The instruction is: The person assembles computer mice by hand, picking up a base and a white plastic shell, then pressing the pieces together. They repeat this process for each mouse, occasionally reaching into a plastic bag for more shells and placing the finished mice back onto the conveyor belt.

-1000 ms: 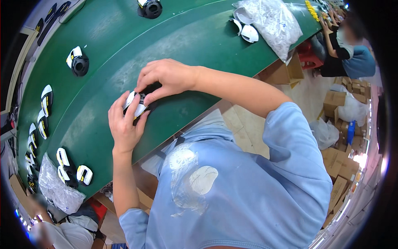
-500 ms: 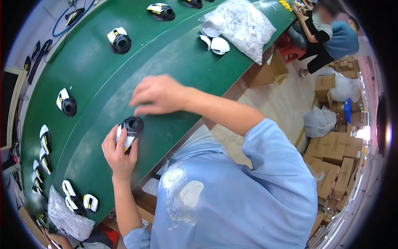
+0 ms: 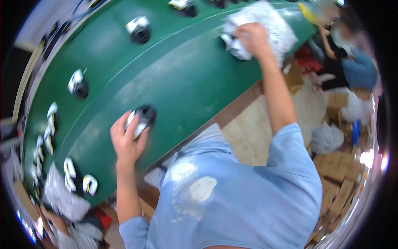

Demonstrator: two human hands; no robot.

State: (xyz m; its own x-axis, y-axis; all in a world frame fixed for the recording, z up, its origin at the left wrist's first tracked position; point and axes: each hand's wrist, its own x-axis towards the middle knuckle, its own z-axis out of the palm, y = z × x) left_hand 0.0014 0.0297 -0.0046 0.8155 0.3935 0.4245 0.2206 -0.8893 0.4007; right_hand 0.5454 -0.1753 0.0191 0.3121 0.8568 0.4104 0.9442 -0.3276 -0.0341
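My left hand [image 3: 127, 135] is closed around a black-and-white plastic housing [image 3: 146, 117] with a round black end, on the green table. My right arm stretches to the far right, where my right hand [image 3: 253, 39] is over a small group of loose white curved plastic covers [image 3: 239, 50]. Motion blurs its fingers, so whether they grip a cover I cannot make out. Just beyond that hand lies a large clear plastic bag [image 3: 275, 31] filled with pale parts.
Similar housings [image 3: 139, 30] stand spaced along the green table [image 3: 182, 70]. At the left end are white parts [image 3: 69, 174] and another plastic bag [image 3: 66, 195]. Two people [image 3: 358, 68] sit at far right; another person [image 3: 81, 236] is at lower left. Cardboard boxes [image 3: 336, 166] are stacked on the right.
My right hand has gone from above the housing to the white covers at the far right. The left hand still holds the housing. The whole view has shifted.
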